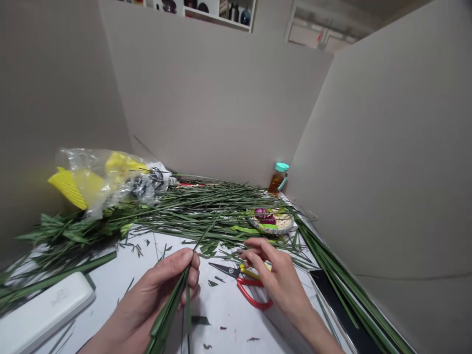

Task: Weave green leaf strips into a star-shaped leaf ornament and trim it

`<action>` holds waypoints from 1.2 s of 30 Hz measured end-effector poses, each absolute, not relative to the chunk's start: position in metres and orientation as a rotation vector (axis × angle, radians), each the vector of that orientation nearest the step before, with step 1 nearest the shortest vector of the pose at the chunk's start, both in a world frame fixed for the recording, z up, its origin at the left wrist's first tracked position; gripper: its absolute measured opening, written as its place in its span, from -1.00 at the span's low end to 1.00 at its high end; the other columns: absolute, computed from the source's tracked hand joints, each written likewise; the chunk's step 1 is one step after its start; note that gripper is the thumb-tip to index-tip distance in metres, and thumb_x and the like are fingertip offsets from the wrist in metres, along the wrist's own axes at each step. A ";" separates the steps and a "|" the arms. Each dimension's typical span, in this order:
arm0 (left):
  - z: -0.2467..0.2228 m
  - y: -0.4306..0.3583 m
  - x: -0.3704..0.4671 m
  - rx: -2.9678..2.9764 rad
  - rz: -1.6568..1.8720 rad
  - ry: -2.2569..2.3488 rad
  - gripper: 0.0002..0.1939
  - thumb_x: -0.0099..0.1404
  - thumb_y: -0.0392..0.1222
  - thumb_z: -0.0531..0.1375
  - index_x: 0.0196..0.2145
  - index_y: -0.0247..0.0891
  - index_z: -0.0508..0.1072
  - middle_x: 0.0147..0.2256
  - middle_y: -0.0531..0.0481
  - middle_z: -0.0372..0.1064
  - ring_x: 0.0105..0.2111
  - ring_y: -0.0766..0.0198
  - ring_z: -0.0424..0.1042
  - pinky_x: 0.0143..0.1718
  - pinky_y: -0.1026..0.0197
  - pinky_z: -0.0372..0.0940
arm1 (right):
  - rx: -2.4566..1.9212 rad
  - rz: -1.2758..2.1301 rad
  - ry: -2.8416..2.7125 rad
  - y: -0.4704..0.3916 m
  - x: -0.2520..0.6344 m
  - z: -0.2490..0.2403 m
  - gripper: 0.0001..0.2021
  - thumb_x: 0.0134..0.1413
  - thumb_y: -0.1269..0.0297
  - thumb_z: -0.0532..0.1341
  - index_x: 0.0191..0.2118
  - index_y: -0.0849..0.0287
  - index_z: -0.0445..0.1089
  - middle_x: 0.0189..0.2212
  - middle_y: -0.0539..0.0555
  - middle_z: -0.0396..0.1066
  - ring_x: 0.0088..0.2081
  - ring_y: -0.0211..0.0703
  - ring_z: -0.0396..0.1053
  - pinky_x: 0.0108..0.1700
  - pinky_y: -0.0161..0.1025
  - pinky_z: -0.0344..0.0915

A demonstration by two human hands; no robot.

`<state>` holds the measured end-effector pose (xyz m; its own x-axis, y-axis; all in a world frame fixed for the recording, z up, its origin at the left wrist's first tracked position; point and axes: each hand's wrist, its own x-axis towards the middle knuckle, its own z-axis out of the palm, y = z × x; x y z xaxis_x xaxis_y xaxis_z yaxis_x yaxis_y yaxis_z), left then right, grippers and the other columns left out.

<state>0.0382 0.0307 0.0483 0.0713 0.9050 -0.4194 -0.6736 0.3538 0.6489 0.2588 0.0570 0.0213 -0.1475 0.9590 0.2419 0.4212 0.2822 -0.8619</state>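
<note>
My left hand (162, 285) is closed round a small bundle of green leaf strips (167, 314), pinched between thumb and fingers; one thin tip sticks up above the hand. My right hand (275, 275) hovers over the handles of a pair of scissors, its fingers bent and apart, with nothing visible in them. The scissors (254, 290) have red and yellow handles and lie on the white table (228, 324), dark blades pointing left, between my two hands. Small green leaf scraps (213, 283) are scattered about the blades.
Long green leaves (221, 201) spread across the back and down the right edge. Behind them are a plastic bag with yellow netting (96, 182), a woven basket (282, 223) and a teal-lidded bottle (278, 178). A white case (47, 309) lies front left, a black flat object (332, 305) right.
</note>
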 end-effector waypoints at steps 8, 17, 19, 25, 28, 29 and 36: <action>0.051 0.028 0.032 0.180 1.297 0.886 -0.80 0.10 -0.55 0.35 -0.50 -0.28 0.55 -0.51 0.02 0.45 -0.59 0.37 0.42 -0.52 0.35 0.48 | -1.584 0.421 -2.310 0.057 0.265 -0.007 -0.86 0.12 0.47 0.16 -0.35 0.16 0.45 -0.31 0.21 0.50 -0.23 0.20 0.43 -0.17 0.07 0.29; 0.047 0.026 0.033 0.378 1.254 0.929 -0.73 -0.09 -0.22 0.58 -0.43 -0.22 0.63 -0.55 0.03 0.51 -0.62 0.38 0.38 -0.56 0.40 0.42 | -1.647 0.296 -2.378 0.060 0.262 -0.010 -0.81 0.11 0.54 0.08 -0.24 0.17 0.37 -0.25 0.19 0.48 -0.24 0.04 0.43 -0.18 -0.06 0.36; 0.047 0.027 0.034 0.414 1.255 0.920 -0.71 -0.13 -0.17 0.60 -0.46 -0.21 0.62 -0.57 0.03 0.50 -0.63 0.38 0.37 -0.60 0.40 0.39 | -1.638 0.349 -2.334 0.059 0.265 -0.003 -0.83 0.13 0.47 0.11 -0.18 0.14 0.34 -0.25 0.13 0.48 -0.29 -0.05 0.43 -0.23 -0.13 0.37; 0.045 0.032 0.036 0.346 1.191 0.976 -0.71 -0.17 -0.26 0.60 -0.53 -0.26 0.58 -0.61 0.04 0.44 -0.68 0.41 0.30 -0.69 0.44 0.30 | -1.359 0.879 -1.862 0.056 0.269 0.014 -0.68 0.14 0.27 0.23 0.02 0.12 0.31 -0.32 0.04 0.42 -0.36 -0.16 0.42 -0.31 -0.24 0.41; 0.039 0.034 0.035 0.320 1.184 0.977 -0.72 -0.14 -0.29 0.59 -0.49 -0.25 0.59 -0.63 0.09 0.39 -0.68 0.43 0.28 -0.67 0.44 0.30 | -1.303 1.052 -1.783 0.053 0.270 0.023 -0.61 0.11 0.24 0.30 0.07 0.09 0.38 -0.26 0.06 0.42 -0.28 -0.14 0.44 -0.23 -0.23 0.45; 0.037 0.034 0.034 0.322 1.173 0.967 -0.72 -0.12 -0.25 0.59 -0.47 -0.25 0.60 -0.64 0.10 0.37 -0.67 0.44 0.27 -0.65 0.44 0.29 | -1.319 1.058 -1.796 0.052 0.271 0.026 -0.62 0.09 0.22 0.33 0.06 0.06 0.44 -0.22 0.08 0.44 -0.24 -0.11 0.46 -0.19 -0.20 0.45; 0.043 0.033 0.035 0.447 1.100 0.993 -0.76 -0.05 -0.11 0.56 -0.50 -0.20 0.60 -0.71 0.14 0.34 -0.72 0.49 0.18 -0.69 0.44 0.09 | -1.380 1.103 -1.931 0.041 0.268 0.044 -0.42 -0.19 0.25 0.50 0.06 -0.13 0.53 0.15 0.13 0.43 0.23 0.27 0.30 0.18 0.08 0.35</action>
<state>0.0348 0.0329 0.0428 0.1040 0.8915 -0.4410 -0.5297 0.4249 0.7341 0.2675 0.0411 0.0438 -0.3473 0.9367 -0.0449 0.5148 0.1504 -0.8440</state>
